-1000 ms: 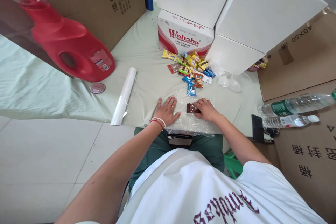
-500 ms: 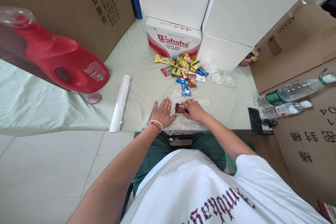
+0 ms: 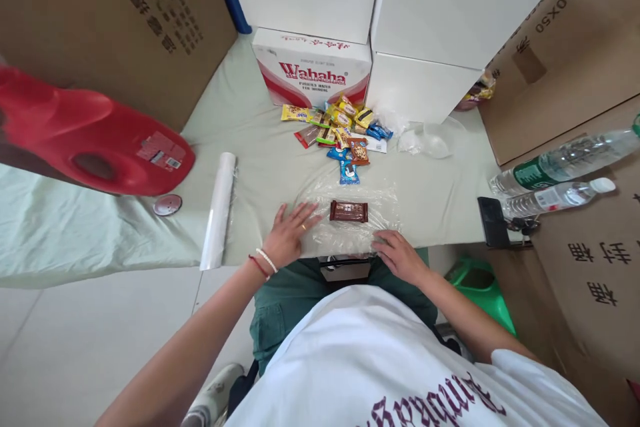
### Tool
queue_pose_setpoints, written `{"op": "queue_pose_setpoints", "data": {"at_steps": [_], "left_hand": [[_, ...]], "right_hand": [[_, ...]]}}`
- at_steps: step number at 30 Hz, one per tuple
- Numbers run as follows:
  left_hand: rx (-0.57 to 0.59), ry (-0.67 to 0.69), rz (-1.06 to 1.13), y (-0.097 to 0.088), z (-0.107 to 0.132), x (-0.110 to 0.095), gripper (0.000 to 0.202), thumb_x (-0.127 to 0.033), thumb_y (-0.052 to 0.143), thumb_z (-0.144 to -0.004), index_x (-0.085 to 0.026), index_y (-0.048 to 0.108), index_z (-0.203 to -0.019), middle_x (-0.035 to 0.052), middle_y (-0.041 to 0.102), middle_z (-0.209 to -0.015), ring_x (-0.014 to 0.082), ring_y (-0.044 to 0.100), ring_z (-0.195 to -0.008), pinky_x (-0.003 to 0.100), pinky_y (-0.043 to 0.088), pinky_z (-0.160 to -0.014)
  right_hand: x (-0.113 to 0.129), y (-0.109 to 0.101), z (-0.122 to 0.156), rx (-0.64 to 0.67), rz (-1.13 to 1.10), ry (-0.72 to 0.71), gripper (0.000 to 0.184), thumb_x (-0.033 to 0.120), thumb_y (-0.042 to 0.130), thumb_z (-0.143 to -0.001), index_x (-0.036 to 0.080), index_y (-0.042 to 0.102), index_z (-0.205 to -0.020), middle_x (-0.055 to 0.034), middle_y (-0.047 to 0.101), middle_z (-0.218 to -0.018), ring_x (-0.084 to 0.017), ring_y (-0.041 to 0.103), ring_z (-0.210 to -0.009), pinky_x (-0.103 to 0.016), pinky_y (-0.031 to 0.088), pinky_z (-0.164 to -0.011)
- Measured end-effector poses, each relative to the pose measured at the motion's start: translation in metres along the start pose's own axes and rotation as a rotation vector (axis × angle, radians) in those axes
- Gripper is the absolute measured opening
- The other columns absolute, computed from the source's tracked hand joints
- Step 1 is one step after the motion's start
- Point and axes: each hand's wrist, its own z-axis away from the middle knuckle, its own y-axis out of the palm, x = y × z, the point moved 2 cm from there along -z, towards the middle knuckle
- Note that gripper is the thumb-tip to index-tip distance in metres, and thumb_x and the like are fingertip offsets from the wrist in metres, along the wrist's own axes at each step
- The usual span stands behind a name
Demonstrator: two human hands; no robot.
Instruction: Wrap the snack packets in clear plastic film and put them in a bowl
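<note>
A brown-wrapped snack bar (image 3: 349,211) lies flat on a sheet of clear plastic film (image 3: 330,236) near the table's front edge. My left hand (image 3: 291,233) rests at the film's left side, fingers spread and pointing toward the bar without touching it. At the near right corner of the film is my right hand (image 3: 399,255), its fingers stretched out and touching the film's edge. Both hands are apart from the bar. Beyond it, a pile of small wrapped snacks (image 3: 343,123) lies before the Wahaha carton (image 3: 315,73).
A white film roll (image 3: 219,210) lies to the left, near a red detergent bottle (image 3: 100,140) and a round pink lid (image 3: 167,205). On the right are two water bottles (image 3: 555,197), a black phone (image 3: 493,221) and cardboard boxes (image 3: 560,47). Crumpled clear plastic (image 3: 425,141) sits behind.
My right hand has let go of the snack bar and moved back toward the table edge, leaving the bar on the film. The left hand has shifted slightly left and nearer to me.
</note>
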Motion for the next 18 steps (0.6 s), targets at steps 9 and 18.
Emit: {"op": "queue_pose_setpoints", "data": {"at_steps": [9, 18], "left_hand": [[-0.147, -0.243, 0.213, 0.004, -0.020, -0.002, 0.033, -0.037, 0.043, -0.101, -0.028, 0.074, -0.092, 0.0025, 0.079, -0.121, 0.0259, 0.050, -0.147, 0.062, 0.019, -0.130], [-0.674, -0.692, 0.025, -0.016, -0.026, 0.008, 0.024, -0.029, 0.055, -0.093, -0.017, 0.067, -0.110, 0.0188, 0.065, -0.117, 0.0359, 0.056, -0.124, 0.060, 0.041, -0.111]], "right_hand": [[-0.027, -0.051, -0.073, 0.054, -0.397, 0.212, 0.035, 0.043, 0.048, -0.104, 0.024, 0.074, -0.116, -0.0052, 0.077, -0.097, -0.022, 0.071, -0.088, -0.036, 0.056, -0.083], [-0.068, -0.079, -0.142, 0.041, 0.192, 0.402, 0.036, 0.036, 0.051, -0.103, 0.018, 0.071, -0.126, -0.0177, 0.070, -0.120, -0.033, 0.061, -0.112, -0.040, 0.048, -0.092]]}}
